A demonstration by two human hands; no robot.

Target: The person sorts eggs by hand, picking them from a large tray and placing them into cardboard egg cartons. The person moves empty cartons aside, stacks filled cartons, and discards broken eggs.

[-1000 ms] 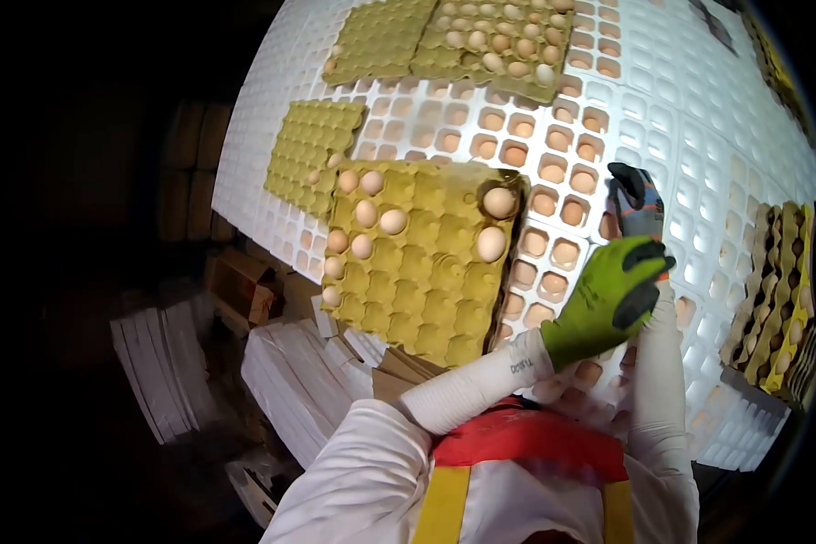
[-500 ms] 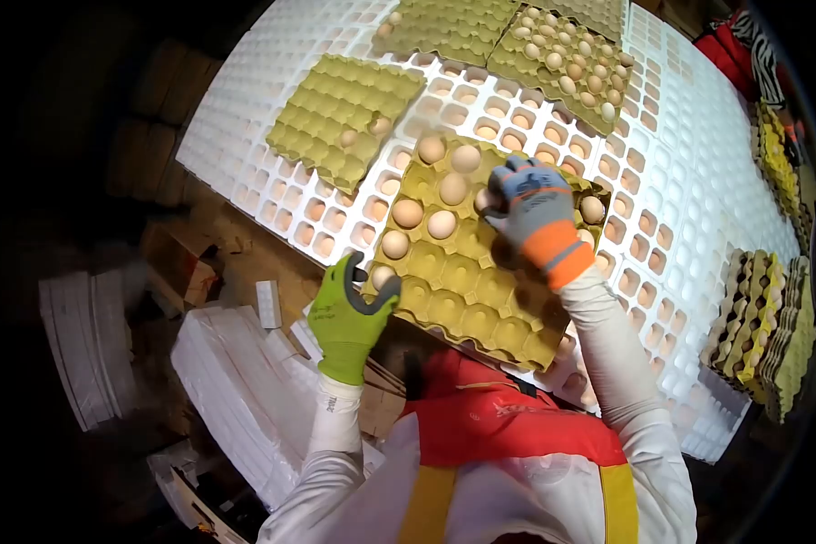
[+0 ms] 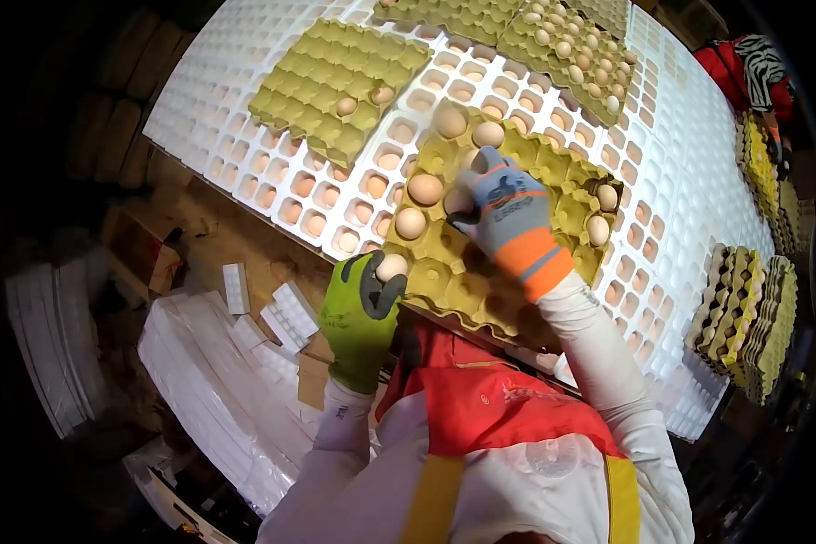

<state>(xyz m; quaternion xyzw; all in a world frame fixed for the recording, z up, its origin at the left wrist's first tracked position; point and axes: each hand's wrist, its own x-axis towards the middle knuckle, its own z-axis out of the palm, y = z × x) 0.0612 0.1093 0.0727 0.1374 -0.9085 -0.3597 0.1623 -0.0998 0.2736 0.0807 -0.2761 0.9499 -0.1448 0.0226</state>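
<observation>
Head view: your left hand (image 3: 358,317), in the green glove, has stayed at the near left corner of the yellow egg tray (image 3: 494,222) since half a second ago, thumb and fingers closed on the tray's edge beside an egg (image 3: 392,267) in the corner cup. Your right hand (image 3: 508,213), in the grey and orange glove, has shifted slightly toward the tray's middle and rests palm down with fingers curled over an egg (image 3: 458,201); whether it grips that egg cannot be told. The whole scene sits further up and left in the frame than before

Containers: the yellow egg tray lies on the white grid table (image 3: 671,181), overhanging its near edge toward you. It holds eggs along its far left portion and two at its right side; the near cups are bare. A second tray (image 3: 335,86) lies further left with two eggs. A full tray (image 3: 567,54) sits at the far side. Stacked trays (image 3: 743,317) stand on edge at the right
</observation>
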